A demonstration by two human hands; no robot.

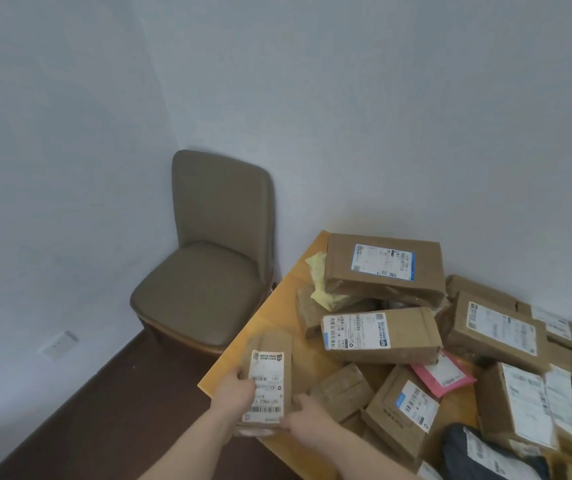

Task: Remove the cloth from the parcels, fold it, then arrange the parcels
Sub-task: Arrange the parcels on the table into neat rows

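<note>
A small brown parcel (270, 375) with a white label is at the near left corner of the orange table (277, 306). My left hand (232, 393) grips its left edge and my right hand (307, 415) holds its lower right corner. Several more cardboard parcels lie in a heap to the right: a big box (384, 268) at the back, a long box (381, 334) in the middle, a pink mailer (443, 374) and a dark bag (492, 455) at the front. A yellow crumpled piece (322, 282) sticks out under the big box; no cloth is clearly seen.
A brown padded chair (208, 268) stands in the corner, left of the table. White walls close the back and left. Dark floor (104, 410) runs below the table's left edge. A wall socket (57, 344) sits low on the left wall.
</note>
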